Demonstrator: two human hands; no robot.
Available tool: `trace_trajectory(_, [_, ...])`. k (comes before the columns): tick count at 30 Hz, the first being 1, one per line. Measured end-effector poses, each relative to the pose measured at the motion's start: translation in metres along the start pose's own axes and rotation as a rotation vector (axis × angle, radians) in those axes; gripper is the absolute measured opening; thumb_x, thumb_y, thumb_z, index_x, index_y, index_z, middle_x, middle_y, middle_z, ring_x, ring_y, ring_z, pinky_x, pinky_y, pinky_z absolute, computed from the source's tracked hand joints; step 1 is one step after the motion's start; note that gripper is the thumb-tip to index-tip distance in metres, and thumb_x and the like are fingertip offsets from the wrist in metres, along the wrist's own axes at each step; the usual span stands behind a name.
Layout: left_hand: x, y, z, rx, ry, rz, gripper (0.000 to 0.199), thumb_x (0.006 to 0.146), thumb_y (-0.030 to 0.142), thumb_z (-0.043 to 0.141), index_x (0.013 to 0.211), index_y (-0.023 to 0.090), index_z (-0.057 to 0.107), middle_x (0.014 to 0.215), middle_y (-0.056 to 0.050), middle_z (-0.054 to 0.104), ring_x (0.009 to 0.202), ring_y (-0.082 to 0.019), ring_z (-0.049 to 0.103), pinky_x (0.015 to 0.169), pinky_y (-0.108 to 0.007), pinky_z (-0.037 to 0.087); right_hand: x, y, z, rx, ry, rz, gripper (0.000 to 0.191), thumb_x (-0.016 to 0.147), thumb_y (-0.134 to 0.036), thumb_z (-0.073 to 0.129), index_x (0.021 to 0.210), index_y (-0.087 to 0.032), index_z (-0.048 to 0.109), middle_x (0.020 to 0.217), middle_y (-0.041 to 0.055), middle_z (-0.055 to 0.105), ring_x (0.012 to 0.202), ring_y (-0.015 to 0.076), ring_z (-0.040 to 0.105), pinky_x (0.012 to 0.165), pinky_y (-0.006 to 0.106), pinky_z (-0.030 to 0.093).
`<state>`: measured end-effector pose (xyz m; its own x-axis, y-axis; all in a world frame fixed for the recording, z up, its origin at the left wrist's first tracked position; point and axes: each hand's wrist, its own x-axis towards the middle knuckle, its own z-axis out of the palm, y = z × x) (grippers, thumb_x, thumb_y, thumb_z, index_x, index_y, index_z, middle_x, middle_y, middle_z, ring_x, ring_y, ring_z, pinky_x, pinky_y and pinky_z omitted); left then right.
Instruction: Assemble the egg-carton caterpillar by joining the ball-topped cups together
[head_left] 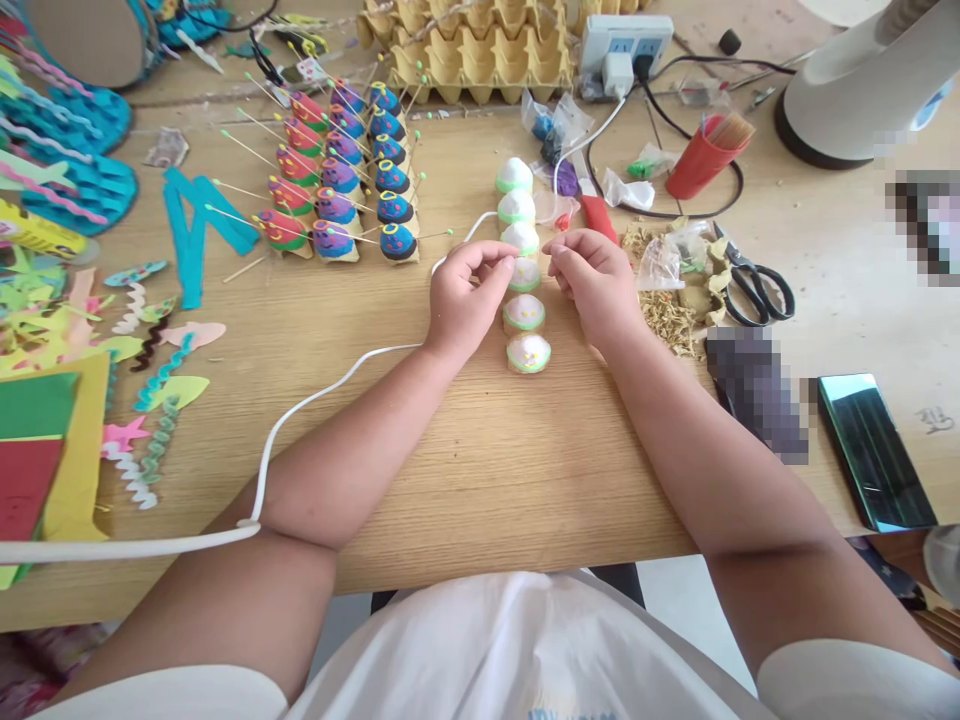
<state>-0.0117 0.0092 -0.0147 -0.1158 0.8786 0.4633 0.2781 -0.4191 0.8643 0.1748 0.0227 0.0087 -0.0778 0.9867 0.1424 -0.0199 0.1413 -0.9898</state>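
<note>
A column of several small white domes with pale green rims (528,354) runs away from me at the table's middle; the nearest ones carry small yellow dots. On the column's left side, my left hand (469,295) is closed, thumb and index finger pinched together beside the third and fourth domes. My right hand (594,285) is closed on the right side, its thumb against the curled fingers. Whatever either hand holds is too small to make out. The fingertips of both hands face each other across the column, a short gap apart.
Rows of painted domes with thin sticks (336,207) stand at back left, before egg cartons (484,65). A white cable (300,402) crosses on the left. Right: red cup (701,160), scissors (757,285), shavings (671,322), phone (874,450). Paper cutouts (161,450) lie far left.
</note>
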Motion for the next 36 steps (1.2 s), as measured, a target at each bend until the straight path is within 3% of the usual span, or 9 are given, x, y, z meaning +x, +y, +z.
trace_trajectory(7, [0.001,0.006,0.000,-0.007,-0.093,0.107,0.016,0.106,0.041,0.075,0.111,0.027,0.082,0.106,-0.003,0.082,0.093,-0.017,0.074,0.082,-0.032,0.060,-0.004,-0.003,0.003,0.027,-0.076,-0.057,0.041,0.092,-0.063,0.087,0.101,-0.026,0.074,0.093,0.0018,0.070,0.091,0.0171,0.068,0.074,0.031,0.060])
trace_trajectory(13, [0.003,0.003,0.001,-0.010,-0.105,0.169,0.023,0.108,0.047,0.074,0.121,0.030,0.081,0.113,-0.004,0.082,0.094,-0.016,0.074,0.083,-0.031,0.061,-0.004,-0.001,0.002,0.022,-0.109,-0.129,0.051,0.090,-0.071,0.085,0.119,-0.030,0.074,0.091,0.0006,0.066,0.089,0.0182,0.067,0.077,0.034,0.063])
trace_trajectory(18, [0.003,0.001,0.004,-0.035,-0.124,0.192,0.027,0.108,0.052,0.072,0.124,0.031,0.081,0.114,-0.003,0.082,0.088,-0.014,0.073,0.079,-0.029,0.061,-0.003,0.000,0.003,0.039,-0.126,-0.145,0.056,0.087,-0.074,0.087,0.121,-0.031,0.074,0.092,0.0002,0.066,0.089,0.0178,0.066,0.076,0.034,0.063])
trace_trajectory(27, [0.004,-0.002,0.004,-0.064,-0.054,0.152,0.023,0.108,0.047,0.074,0.122,0.030,0.080,0.111,-0.003,0.081,0.088,-0.014,0.071,0.082,-0.031,0.061,-0.003,-0.005,-0.002,0.105,-0.116,0.009,0.048,0.095,-0.074,0.078,0.109,-0.028,0.080,0.087,-0.0004,0.067,0.071,0.0116,0.057,0.056,0.026,0.046])
trace_trajectory(36, [0.002,0.009,0.004,-0.062,-0.061,0.080,0.025,0.104,0.050,0.078,0.118,0.030,0.081,0.110,-0.003,0.081,0.095,-0.017,0.074,0.083,-0.030,0.060,-0.004,-0.010,0.000,0.144,-0.122,0.049,0.048,0.087,-0.070,0.088,0.104,-0.027,0.077,0.081,-0.0026,0.065,0.066,0.0102,0.053,0.054,0.026,0.041])
